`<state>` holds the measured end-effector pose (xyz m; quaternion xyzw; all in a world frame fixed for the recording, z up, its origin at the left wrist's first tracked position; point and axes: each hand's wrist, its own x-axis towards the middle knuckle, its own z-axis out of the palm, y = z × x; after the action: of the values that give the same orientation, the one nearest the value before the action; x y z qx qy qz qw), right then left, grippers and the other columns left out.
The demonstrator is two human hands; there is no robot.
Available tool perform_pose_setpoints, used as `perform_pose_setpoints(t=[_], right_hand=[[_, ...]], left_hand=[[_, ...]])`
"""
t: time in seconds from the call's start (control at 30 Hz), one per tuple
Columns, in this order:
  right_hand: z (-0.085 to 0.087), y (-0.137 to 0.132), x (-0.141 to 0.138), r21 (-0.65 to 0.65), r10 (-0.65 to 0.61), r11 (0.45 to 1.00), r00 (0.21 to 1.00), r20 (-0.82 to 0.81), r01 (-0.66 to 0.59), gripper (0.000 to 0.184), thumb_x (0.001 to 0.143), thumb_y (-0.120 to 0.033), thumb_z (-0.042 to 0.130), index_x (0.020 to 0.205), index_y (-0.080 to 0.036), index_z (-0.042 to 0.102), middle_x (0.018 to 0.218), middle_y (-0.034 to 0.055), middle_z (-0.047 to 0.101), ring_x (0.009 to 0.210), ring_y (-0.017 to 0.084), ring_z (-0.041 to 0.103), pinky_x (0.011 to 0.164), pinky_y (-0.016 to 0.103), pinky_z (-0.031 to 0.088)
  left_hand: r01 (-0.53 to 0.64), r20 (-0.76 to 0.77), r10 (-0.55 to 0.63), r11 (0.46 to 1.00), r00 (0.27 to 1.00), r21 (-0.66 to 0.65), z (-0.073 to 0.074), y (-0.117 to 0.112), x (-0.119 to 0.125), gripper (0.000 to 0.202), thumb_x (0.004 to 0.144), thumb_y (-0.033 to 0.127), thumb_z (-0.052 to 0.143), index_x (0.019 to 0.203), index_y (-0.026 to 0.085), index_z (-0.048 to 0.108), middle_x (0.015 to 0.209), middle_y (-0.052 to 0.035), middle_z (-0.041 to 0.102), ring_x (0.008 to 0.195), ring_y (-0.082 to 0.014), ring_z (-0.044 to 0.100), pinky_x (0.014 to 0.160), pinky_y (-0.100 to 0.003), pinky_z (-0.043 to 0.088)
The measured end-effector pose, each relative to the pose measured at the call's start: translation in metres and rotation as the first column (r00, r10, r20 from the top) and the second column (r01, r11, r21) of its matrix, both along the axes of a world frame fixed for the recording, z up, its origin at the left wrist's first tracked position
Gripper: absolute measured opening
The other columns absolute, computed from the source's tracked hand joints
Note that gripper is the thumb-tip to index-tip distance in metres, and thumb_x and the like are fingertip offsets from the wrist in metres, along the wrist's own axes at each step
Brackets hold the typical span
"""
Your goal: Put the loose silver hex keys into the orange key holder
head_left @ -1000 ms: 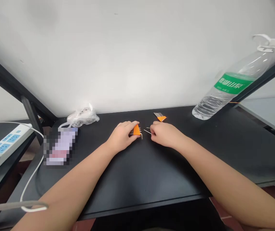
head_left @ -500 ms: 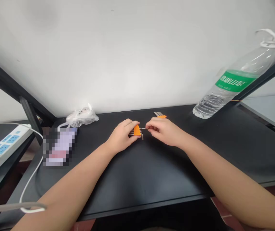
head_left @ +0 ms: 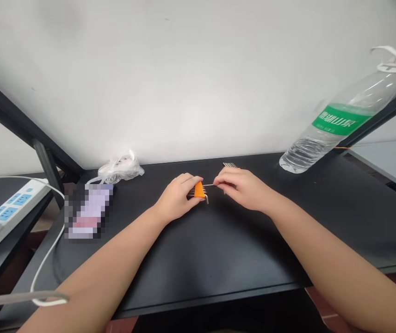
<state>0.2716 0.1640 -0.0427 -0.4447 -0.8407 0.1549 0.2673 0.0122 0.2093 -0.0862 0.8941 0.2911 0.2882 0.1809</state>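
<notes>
My left hand point(head_left: 177, 198) is closed on an orange hex key holder point(head_left: 200, 189), thumb and fingers on either side of it. Several metal hex keys sit in the holder, and the bent end of one point(head_left: 207, 199) sticks out at its near right corner. My right hand point(head_left: 241, 186) pinches a thin hex key point(head_left: 210, 185) that spans the gap between the holder and my fingertips. Whether its tip is still inside the holder, I cannot tell. Behind my right hand lies a second set of hex keys point(head_left: 229, 164), its orange holder mostly hidden.
On the black table point(head_left: 198, 259) lie a clear plastic bag point(head_left: 121, 169) and a blurred-out flat item point(head_left: 90, 212) at left. A large water bottle point(head_left: 337, 120) stands back right. A white power strip point(head_left: 14, 208) and cable point(head_left: 47, 254) are on the left; a wall rises behind.
My right hand has shifted slightly right, away from the holder, and more of the pinched hex key shows between the hands. The whole view has moved a little.
</notes>
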Motion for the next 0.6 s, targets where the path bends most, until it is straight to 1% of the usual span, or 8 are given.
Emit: perform_pose_setpoints(t=[0.23, 0.4, 0.6], right_hand=[[-0.0075, 0.0012, 0.0017, 0.105, 0.029, 0.994, 0.999, -0.020, -0.027, 0.024, 0.100, -0.018, 0.051, 0.107, -0.024, 0.074, 0.103, 0.0068, 0.068, 0.088, 0.020, 0.065, 0.079, 0.036, 0.052], [-0.0063, -0.0021, 0.0011, 0.149, 0.034, 0.988, 0.999, 0.027, -0.037, 0.026, 0.101, -0.016, 0.050, 0.109, -0.024, 0.073, 0.106, 0.0066, 0.067, 0.088, 0.020, 0.065, 0.077, 0.035, 0.052], [-0.0033, -0.0063, -0.0006, 0.172, 0.028, 0.984, 0.998, 0.061, -0.038, 0.027, 0.101, -0.015, 0.048, 0.110, -0.023, 0.072, 0.106, 0.0070, 0.067, 0.086, 0.019, 0.064, 0.076, 0.034, 0.052]], left_hand=[[0.006, 0.012, -0.007, 0.999, 1.000, 0.048, -0.0022, 0.0025, -0.0005, 0.049, 0.090, 0.033, 0.073, 0.135, 0.023, 0.057, 0.113, -0.0073, 0.065, 0.102, -0.0232, 0.062, 0.092, -0.041, 0.057], [0.022, 0.019, -0.024, 0.996, 1.000, 0.081, -0.0035, 0.0033, -0.0007, 0.049, 0.090, 0.033, 0.074, 0.135, 0.023, 0.058, 0.110, -0.0076, 0.066, 0.100, -0.0236, 0.062, 0.091, -0.042, 0.057], [0.029, 0.035, -0.032, 0.995, 0.999, 0.096, -0.0028, 0.0026, -0.0005, 0.049, 0.090, 0.037, 0.075, 0.133, 0.022, 0.059, 0.108, -0.0072, 0.067, 0.099, -0.0228, 0.061, 0.091, -0.042, 0.057]])
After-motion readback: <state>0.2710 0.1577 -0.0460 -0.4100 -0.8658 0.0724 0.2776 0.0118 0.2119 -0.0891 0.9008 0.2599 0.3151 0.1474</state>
